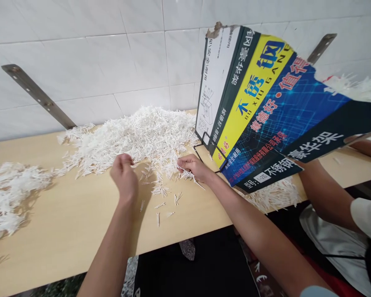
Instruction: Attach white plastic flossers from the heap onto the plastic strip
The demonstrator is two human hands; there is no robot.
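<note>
A big heap of thin white plastic sticks lies on a light wooden bench against a tiled wall. My left hand hovers at the heap's near edge, fingers curled closed; what is in them is hidden. My right hand rests on the bench beside it, fingers pinched on a few white sticks. Several loose sticks lie scattered just in front of both hands.
A printed cardboard sheet stands tilted on a black wire holder at the right. Behind it another person's arm reaches over the bench. A second stick pile lies at the left. Metal brackets cross the wall.
</note>
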